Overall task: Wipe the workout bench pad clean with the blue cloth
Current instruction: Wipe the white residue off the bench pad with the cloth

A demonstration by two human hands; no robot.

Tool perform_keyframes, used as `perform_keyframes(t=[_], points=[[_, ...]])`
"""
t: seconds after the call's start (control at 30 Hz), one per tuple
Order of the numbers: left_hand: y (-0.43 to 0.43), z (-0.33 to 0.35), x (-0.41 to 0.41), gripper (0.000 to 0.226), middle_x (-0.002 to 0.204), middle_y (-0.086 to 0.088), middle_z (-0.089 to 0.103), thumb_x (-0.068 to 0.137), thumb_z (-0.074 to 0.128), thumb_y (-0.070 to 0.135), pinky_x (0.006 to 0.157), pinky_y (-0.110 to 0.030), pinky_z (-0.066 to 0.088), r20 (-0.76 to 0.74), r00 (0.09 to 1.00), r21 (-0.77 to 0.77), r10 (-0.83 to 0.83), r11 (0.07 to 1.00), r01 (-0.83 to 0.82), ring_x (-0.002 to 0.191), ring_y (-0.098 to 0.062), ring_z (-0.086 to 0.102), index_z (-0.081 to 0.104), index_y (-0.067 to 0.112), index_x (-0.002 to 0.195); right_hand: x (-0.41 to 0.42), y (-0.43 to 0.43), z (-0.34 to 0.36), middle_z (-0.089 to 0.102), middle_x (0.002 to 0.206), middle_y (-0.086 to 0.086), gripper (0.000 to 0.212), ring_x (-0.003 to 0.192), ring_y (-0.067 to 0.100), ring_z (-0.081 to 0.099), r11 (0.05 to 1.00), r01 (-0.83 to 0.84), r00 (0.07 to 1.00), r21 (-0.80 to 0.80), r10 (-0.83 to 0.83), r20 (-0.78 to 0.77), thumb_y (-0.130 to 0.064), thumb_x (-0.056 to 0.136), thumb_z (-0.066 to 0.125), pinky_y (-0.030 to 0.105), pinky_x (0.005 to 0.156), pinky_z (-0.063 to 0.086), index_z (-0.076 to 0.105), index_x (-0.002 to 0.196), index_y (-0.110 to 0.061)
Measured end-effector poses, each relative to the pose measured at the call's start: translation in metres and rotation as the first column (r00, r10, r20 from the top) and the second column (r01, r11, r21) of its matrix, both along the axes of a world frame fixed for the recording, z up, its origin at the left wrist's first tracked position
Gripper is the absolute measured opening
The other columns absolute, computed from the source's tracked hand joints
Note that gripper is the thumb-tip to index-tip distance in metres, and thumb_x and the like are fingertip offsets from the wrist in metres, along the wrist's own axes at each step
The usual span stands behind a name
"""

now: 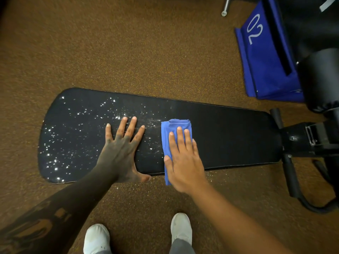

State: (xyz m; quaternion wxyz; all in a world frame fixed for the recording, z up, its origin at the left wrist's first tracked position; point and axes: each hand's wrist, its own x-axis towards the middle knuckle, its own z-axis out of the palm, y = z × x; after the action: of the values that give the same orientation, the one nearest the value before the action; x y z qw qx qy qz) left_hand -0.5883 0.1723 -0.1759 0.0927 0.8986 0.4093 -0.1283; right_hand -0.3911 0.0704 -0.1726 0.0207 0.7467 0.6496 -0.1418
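lengthwise left-right — bench pad (229, 136)

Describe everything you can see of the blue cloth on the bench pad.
The folded blue fabric cloth lies flat across the long black padded bench pad near its middle, its near end hanging over the pad's front edge. The right hand presses it down with straight fingers. To its left white droplets speckle the pad.
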Motion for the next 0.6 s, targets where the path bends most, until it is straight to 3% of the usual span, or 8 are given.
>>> perform_keyframes(t=[0.27, 0.47, 0.6], points=[[0.004, 0.001, -0.010, 0.159, 0.167, -0.014, -0.017, 0.036, 0.023, 0.114, 0.119, -0.070, 0.000, -0.025, 1.000, -0.012, 0.011, 1.000, -0.011, 0.154, -0.037, -0.016, -0.009, 0.018, 0.158, 0.015, 0.087, 0.004, -0.012, 0.164, 0.011, 0.067, 0.150, 0.031, -0.014, 0.996, 0.091, 0.996, -0.006, -0.090, 0.028, -0.043, 0.100, 0.027, 0.050, 0.122, 0.004, 0.000, 0.157, -0.019], [0.002, 0.003, -0.011, 0.157, 0.167, -0.014, -0.016, 0.038, 0.025, 0.111, 0.120, -0.069, 0.000, -0.019, 1.000, -0.019, 0.020, 1.000, -0.020, 0.154, -0.036, -0.016, -0.007, 0.015, 0.159, -0.007, 0.027, 0.003, -0.013, 0.164, 0.011, 0.071, 0.149, 0.028, -0.020, 1.000, -0.014, 1.000, -0.008, 0.014, 0.018, -0.047, 0.097, 0.020, 0.046, 0.122, 0.000, -0.004, 0.157, -0.017], [0.003, 0.004, -0.013, 0.159, 0.166, -0.014, -0.020, 0.037, 0.022, 0.112, 0.120, -0.068, -0.001, -0.032, 0.999, -0.024, 0.022, 0.999, -0.023, 0.153, -0.035, -0.018, -0.014, 0.014, 0.157, 0.006, 0.056, 0.001, -0.009, 0.165, 0.010, 0.070, 0.150, 0.027, -0.016, 1.000, 0.007, 1.000, -0.008, -0.007, 0.020, -0.046, 0.098, 0.026, 0.046, 0.123, 0.002, 0.002, 0.157, -0.017]])
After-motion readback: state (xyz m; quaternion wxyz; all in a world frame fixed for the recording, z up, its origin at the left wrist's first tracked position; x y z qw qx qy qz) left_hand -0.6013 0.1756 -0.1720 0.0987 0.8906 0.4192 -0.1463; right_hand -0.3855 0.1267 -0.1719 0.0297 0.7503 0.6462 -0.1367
